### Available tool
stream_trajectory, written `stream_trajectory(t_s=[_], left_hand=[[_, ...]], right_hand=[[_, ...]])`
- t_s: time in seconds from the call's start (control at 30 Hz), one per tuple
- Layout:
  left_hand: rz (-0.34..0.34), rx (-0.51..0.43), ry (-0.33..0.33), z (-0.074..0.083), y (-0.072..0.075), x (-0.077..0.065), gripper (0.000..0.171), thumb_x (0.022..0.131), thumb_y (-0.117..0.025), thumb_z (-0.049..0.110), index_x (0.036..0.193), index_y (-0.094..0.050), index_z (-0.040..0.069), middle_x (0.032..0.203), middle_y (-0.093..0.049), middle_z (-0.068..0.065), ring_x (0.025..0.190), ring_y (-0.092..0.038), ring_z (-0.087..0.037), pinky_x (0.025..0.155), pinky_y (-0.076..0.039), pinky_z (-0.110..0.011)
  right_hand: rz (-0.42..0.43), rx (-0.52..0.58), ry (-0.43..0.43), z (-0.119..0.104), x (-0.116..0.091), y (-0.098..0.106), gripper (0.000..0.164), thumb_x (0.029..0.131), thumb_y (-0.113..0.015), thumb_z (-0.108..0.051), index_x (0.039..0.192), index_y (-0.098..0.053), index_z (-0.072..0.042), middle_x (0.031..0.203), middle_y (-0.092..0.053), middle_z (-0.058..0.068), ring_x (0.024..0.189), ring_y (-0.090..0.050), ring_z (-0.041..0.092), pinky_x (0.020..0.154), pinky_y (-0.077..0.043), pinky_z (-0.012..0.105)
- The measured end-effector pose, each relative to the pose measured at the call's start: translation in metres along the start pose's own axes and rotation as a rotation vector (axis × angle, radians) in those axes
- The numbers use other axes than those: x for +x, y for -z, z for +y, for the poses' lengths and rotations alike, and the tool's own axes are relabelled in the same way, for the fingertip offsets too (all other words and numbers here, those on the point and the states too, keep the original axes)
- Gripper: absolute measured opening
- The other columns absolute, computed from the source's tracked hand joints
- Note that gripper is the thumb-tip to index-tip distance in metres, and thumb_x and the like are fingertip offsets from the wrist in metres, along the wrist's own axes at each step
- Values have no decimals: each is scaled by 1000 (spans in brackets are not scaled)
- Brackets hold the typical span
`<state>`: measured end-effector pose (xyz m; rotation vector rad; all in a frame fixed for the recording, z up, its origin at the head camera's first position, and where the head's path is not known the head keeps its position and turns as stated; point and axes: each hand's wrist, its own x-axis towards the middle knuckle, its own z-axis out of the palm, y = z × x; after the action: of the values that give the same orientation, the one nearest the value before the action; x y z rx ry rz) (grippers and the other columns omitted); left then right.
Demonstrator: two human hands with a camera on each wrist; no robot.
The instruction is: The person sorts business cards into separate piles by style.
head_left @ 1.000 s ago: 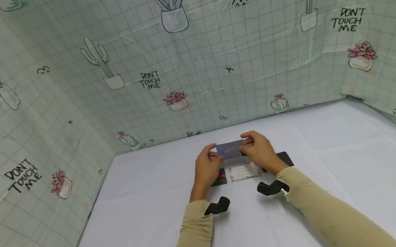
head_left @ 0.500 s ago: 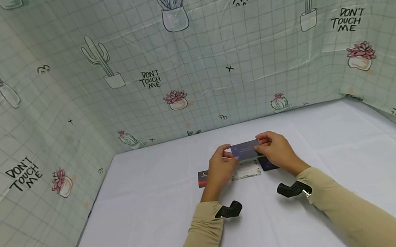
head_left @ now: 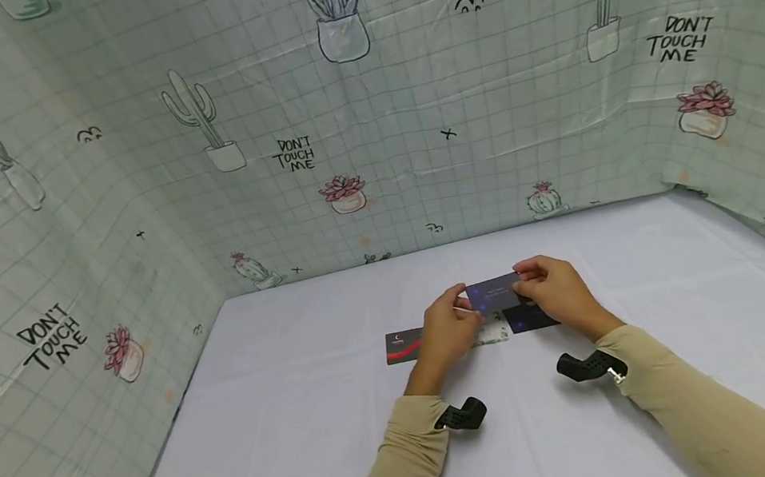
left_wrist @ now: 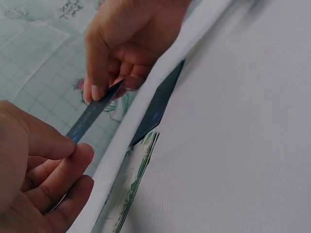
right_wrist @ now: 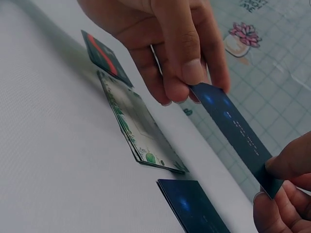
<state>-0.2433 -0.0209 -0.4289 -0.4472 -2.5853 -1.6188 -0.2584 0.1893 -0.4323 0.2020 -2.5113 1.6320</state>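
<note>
A dark blue card with pale print is held above the table, pinched at its two ends. My left hand grips the left end between thumb and fingers; my right hand pinches the right end. Just below the right hand lies a small stack of dark blue cards. To its left is a stack of white cards with a green leaf border, partly hidden by my left hand in the head view. A black card with a red stripe lies farthest left.
The cards lie in a row on a white-covered table. A cloth printed with cacti and a grid hangs behind and at both sides. Each wrist carries a black camera mount.
Both hands have moved right with the held blue card, from over the white cards to above the blue stack. The red-striped card has come into fuller view.
</note>
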Motion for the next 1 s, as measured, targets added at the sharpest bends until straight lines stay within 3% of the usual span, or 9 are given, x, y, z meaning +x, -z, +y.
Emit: stream_trajectory(t_s=[0.37, 0.63, 0.87, 1.0], left_hand=[[11, 56, 7, 13, -18, 1, 54, 85, -69, -4, 137, -56, -6, 96, -66, -4, 79, -66, -6, 69, -51, -20], [32, 243, 27, 23, -37, 4, 48, 84, -70, 4, 131, -63, -1, 87, -67, 1, 73, -55, -4, 70, -46, -22], [62, 423, -40, 27, -49, 1, 30, 83, -73, 6, 112, -70, -1, 81, -58, 1, 76, -52, -11, 68, -46, -25], [65, 476, -64, 31, -53, 0, 18, 83, -73, 6, 100, -70, 1, 79, -54, 1, 74, -50, -11, 65, -43, -26]], right_hand=[[15, -58, -5, 3, -9, 19, 35, 93, -67, -7, 123, -62, 10, 106, -65, 23, 86, -62, 14, 67, -55, 22], [37, -81, -22, 10, -15, 33, 35, 93, -67, -8, 124, -62, 10, 107, -65, 24, 86, -61, 15, 66, -53, 20], [41, -115, -27, 17, -17, 38, 33, 93, -67, -6, 121, -64, 10, 103, -67, 22, 82, -61, 13, 63, -52, 21], [39, -129, -24, 18, -19, 41, 33, 92, -67, -4, 121, -64, 11, 101, -68, 22, 78, -60, 13, 60, -52, 22]])
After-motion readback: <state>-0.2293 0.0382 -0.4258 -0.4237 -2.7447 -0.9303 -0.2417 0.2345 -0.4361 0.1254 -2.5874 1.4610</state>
